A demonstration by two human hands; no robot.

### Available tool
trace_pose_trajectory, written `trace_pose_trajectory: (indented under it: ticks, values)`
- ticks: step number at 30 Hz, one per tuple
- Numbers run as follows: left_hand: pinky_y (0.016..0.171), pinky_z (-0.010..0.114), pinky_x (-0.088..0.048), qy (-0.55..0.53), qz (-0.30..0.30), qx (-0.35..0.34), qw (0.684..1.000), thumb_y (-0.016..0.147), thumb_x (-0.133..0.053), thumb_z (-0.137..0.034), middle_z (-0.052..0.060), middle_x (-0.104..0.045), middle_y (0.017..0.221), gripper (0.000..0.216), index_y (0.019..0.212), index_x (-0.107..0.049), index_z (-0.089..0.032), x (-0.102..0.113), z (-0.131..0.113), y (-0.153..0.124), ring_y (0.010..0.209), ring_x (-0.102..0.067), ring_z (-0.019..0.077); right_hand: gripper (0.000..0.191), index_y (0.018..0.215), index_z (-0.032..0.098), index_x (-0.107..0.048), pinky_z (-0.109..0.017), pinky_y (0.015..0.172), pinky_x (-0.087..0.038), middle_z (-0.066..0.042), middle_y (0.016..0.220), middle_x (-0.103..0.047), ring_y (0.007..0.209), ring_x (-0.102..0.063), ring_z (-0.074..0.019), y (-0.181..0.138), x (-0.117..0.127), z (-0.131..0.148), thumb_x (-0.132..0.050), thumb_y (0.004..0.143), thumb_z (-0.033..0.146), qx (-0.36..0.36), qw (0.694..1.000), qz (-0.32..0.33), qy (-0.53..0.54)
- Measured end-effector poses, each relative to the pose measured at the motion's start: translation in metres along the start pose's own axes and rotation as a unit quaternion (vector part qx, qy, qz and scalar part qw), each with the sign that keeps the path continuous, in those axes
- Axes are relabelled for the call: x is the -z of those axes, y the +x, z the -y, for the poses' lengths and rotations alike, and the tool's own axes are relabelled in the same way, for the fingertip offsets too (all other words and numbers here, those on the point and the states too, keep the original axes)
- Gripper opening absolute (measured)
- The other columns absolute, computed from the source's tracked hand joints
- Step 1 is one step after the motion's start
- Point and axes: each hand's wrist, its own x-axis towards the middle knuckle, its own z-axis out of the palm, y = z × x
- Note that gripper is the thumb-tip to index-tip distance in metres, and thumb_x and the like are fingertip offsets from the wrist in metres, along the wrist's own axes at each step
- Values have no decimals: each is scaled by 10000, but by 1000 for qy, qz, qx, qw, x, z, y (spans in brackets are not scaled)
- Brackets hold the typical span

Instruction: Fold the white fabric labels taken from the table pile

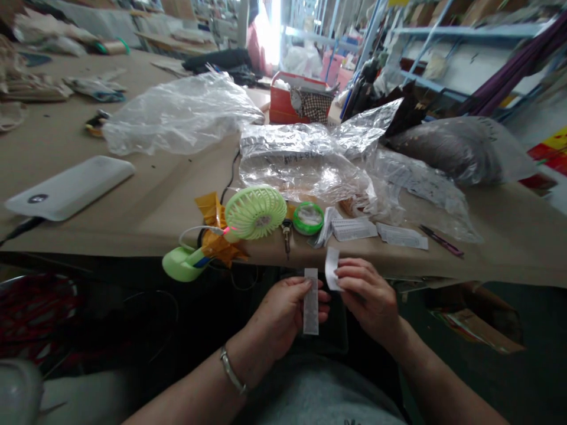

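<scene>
Between thumb and fingers, my left hand [290, 307] pinches a narrow whitish strip [311, 313], which stands lengthwise just in front of the table edge. My right hand [372, 298] grips a small white paper slip [331, 268] by its right side, a little apart from the strip. On the table edge beyond lie a folded stack of printed labels [354, 228] and another printed label [401, 236]. A round green container [308, 218] with whitish contents sits left of the stack. Print on the held pieces is too blurred to read.
A green fan [256, 212] is taped to the table edge, beside a small pointed tool [287, 239]. Clear plastic bags [301, 159] lie behind. A thin dark reddish tool [440, 241] rests at right, a white power bank [71, 186] at left. A red box [283, 106] stands farther back.
</scene>
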Motion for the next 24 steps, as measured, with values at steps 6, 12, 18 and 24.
trace_pose_trajectory:
  ticks: [6, 12, 18, 24]
  values:
    - [518, 220, -444, -59, 21, -24, 998, 704, -619, -109, 47, -657, 618, 33, 682, -642, -96, 0, 3, 2, 530, -599, 121, 139, 781, 189, -619, -375, 963, -446, -52, 930, -702, 1037, -611, -192, -6, -15, 30, -528, 851, 112, 111, 988, 106, 17]
    - [517, 225, -440, -67, 46, -20, 996, 701, -656, -165, 48, -659, 623, 74, 694, -662, -91, 1, 2, 0, 531, -588, 120, 157, 747, 170, -611, -377, 970, -449, -54, 939, -695, 1061, -594, -198, -8, -17, 23, -526, 872, 125, 115, 984, 138, 17]
    - [484, 200, -419, -56, 37, -11, 998, 662, -683, -120, 41, -643, 596, 52, 670, -652, -78, 2, 6, 2, 503, -571, 104, 179, 741, 177, -605, -375, 968, -455, -42, 933, -691, 1057, -584, -191, -8, -19, 26, -511, 875, 106, 116, 981, 153, 24]
    - [516, 238, -483, -10, -6, 5, 1000, 770, -617, -141, 78, -686, 657, 72, 798, -653, -86, 2, 4, 0, 530, -624, 142, 263, 1118, 172, -560, -398, 967, -463, -78, 1051, -672, 1117, -553, -218, -12, -1, 13, -582, 856, 184, 69, 994, 85, 2]
